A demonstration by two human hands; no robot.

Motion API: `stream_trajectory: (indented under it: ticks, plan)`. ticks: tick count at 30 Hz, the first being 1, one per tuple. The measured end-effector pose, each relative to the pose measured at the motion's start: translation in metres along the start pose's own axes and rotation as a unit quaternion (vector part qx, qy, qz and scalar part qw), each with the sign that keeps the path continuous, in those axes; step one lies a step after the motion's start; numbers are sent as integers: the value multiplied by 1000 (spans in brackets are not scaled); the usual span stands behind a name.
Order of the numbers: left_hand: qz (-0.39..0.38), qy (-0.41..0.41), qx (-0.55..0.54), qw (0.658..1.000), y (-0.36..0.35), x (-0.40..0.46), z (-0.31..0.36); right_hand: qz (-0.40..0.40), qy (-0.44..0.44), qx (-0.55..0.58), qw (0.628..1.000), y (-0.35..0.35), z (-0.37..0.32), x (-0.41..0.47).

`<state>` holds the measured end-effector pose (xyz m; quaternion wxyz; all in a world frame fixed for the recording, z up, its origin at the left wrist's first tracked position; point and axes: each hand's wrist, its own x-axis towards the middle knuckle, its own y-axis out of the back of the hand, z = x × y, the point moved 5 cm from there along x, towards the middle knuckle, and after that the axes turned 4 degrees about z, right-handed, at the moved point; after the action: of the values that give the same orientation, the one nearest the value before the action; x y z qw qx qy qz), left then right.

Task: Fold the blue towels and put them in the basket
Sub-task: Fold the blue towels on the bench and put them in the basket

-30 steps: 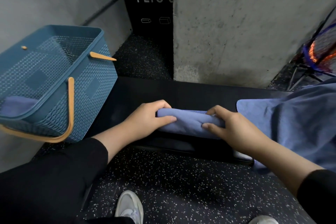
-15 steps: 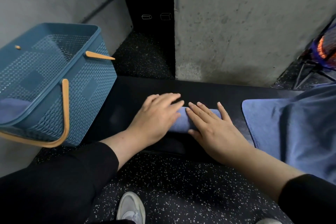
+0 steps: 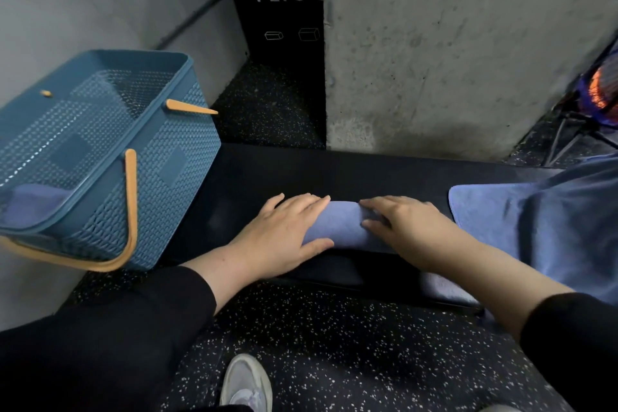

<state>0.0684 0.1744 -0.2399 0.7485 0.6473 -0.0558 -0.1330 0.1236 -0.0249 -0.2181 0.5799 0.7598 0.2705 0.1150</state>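
A folded blue towel (image 3: 341,227) lies as a thick roll on the black bench (image 3: 368,170). My left hand (image 3: 284,234) covers its left end, fingers over the top and thumb along the near side. My right hand (image 3: 408,227) holds the right end, with fingertips and thumb pinching the cloth. The blue woven basket (image 3: 167,160) with orange handles sits at the bench's left end, tilted in view. Another folded blue towel (image 3: 30,204) lies in its bottom. Unfolded blue towels (image 3: 535,227) are spread over the bench's right end.
A concrete pillar (image 3: 451,43) rises right behind the bench, with a black plyo box (image 3: 281,10) to its left. An orange and blue net object (image 3: 602,90) stands at the far right. The speckled floor and my shoe (image 3: 245,385) are below.
My hands were gripping the roll, then lay flat side by side pressing it. Now they have slid apart to its two ends, with thumbs along the near side.
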Motion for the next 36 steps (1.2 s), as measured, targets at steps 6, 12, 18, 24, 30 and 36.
stream_trajectory:
  ticks: [6,12,18,24,30,36]
  plan:
    - [-4,-7,-49,999,7,2,-2,-60,-12,-16,998,5,-2,6]
    - [-33,25,-103,994,17,7,2,-100,-33,51,993,10,-4,5]
    - [-47,75,-218,972,24,1,2,-94,-26,111,989,16,-8,-1]
    - [96,210,-557,798,38,-2,-8,-4,-23,310,951,41,-10,-8]
    - [133,213,-772,584,77,-11,22,17,-16,389,921,66,-35,-17]
    - [252,190,-756,574,123,-31,25,-62,-10,489,870,92,-86,-40]
